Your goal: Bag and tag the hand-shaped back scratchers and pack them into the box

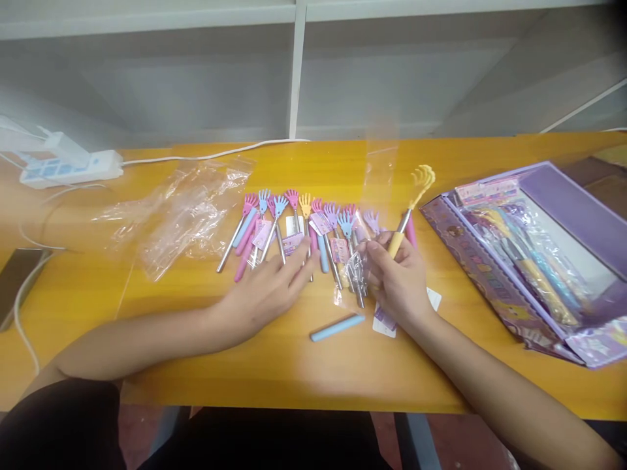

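Observation:
My right hand (399, 274) is closed on a yellow telescopic back scratcher (405, 222), its claw pointing up and away. A clear plastic sleeve (378, 176) rises beside this hand; whether the fingers pinch it too I cannot tell. My left hand (269, 290) hovers at the front of a row of back scratchers, fingers stretched out and nothing visible in them. Several pink, blue, purple and yellow claw heads (279, 206) lie in that row, with metal rods, coloured handle tubes and small printed cards (339, 250) among them. Nearer me rests a loose light-blue tube (337, 328).
Crumpled clear bags (191, 215) lie to the left. At the right stands an open purple display box (490, 281) holding bagged back scratchers (543, 267). A white power strip (73, 168) with cables sits at the far left. Grey shelving (298, 72) borders the table's back.

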`<state>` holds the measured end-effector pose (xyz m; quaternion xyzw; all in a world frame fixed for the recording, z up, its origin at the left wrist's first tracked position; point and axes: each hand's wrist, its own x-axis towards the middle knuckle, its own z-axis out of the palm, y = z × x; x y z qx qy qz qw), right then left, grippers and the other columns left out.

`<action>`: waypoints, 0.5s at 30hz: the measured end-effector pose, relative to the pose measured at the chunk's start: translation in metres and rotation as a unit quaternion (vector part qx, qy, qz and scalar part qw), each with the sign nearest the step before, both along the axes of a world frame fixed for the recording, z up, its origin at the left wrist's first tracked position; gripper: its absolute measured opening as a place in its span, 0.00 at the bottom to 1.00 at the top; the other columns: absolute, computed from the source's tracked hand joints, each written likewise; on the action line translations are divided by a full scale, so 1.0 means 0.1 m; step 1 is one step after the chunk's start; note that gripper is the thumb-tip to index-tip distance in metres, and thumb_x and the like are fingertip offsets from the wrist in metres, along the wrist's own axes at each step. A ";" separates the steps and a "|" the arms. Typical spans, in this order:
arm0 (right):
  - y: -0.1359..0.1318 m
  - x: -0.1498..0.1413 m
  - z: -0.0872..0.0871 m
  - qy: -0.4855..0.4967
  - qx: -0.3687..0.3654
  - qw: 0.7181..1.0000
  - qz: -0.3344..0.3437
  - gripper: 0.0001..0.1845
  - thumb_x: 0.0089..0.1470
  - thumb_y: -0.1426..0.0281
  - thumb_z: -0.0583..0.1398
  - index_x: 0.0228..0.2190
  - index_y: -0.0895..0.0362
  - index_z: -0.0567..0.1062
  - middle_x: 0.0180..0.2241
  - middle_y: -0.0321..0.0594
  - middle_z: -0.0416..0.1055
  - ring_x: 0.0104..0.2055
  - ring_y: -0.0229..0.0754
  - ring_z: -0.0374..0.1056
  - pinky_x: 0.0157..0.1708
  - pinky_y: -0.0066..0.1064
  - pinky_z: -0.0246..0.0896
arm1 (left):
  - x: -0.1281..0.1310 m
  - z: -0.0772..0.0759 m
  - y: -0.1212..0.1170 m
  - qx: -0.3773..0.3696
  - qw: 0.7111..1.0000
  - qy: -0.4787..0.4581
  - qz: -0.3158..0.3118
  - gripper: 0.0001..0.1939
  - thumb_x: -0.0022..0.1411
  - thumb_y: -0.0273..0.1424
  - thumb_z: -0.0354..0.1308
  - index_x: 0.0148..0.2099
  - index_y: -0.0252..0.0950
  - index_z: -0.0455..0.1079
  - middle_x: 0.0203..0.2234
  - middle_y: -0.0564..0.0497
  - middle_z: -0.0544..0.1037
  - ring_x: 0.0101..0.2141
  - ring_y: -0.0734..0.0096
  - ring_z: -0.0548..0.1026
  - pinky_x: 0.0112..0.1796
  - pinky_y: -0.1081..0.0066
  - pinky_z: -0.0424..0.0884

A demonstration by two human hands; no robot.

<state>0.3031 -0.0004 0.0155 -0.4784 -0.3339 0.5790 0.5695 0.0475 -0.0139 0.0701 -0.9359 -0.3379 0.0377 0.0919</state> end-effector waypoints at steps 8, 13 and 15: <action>-0.02 -0.02 -0.06 -0.017 0.015 1.000 0.014 0.21 0.59 0.59 0.72 0.34 0.51 0.66 0.22 0.24 0.59 0.17 0.29 0.45 0.13 0.23 0.40 | -0.24 0.19 0.24 -0.059 0.996 -0.050 0.046 0.16 0.76 0.28 0.54 0.61 0.27 0.72 0.58 0.31 0.76 0.59 0.38 0.74 0.57 0.44 0.74; -0.11 -0.07 -0.10 -0.032 0.003 0.996 0.087 0.20 0.63 0.55 0.69 0.35 0.50 0.65 0.19 0.22 0.53 0.16 0.29 0.43 0.14 0.23 0.40 | -0.11 0.15 0.16 -0.309 0.924 -0.226 0.017 0.23 0.77 0.47 0.55 0.60 0.35 0.71 0.52 0.40 0.80 0.55 0.50 0.76 0.55 0.54 0.73; -0.14 -0.08 -0.09 -0.023 0.001 0.992 0.128 0.20 0.64 0.54 0.68 0.34 0.51 0.65 0.19 0.22 0.53 0.16 0.29 0.42 0.14 0.23 0.40 | -0.04 0.09 0.14 -0.446 0.850 -0.273 0.059 0.24 0.76 0.48 0.57 0.62 0.36 0.69 0.46 0.44 0.82 0.44 0.60 0.80 0.45 0.63 0.75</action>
